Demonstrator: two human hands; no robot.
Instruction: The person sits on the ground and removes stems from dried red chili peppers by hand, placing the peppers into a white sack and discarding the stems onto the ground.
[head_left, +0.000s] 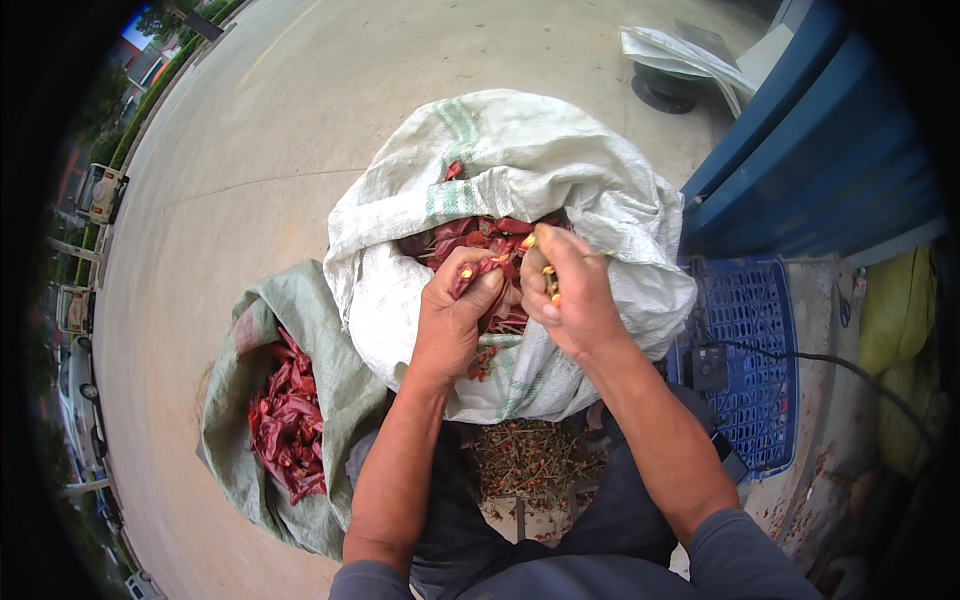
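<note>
My left hand (455, 319) grips dried red chili peppers (466, 279), and a torn yellowish end faces up between thumb and finger. Close beside it, my right hand (574, 281) is curled around several chili stems (552, 281) with yellow-orange caps. Both hands are over the mouth of a white woven sack (622, 202) with green stripes. More dried red chilies (465, 236) lie inside that sack. To the left stands a grey-green woven sack (262, 307), rolled open, holding red chili pods (289, 420).
Loose stems and caps (536, 457) cover the ground between my legs. On the right are a blue plastic crate (757, 337), a small black box (709, 367) with a black cable (832, 360), and a blue panel (810, 142). Parked vehicles (82, 390) line the far left.
</note>
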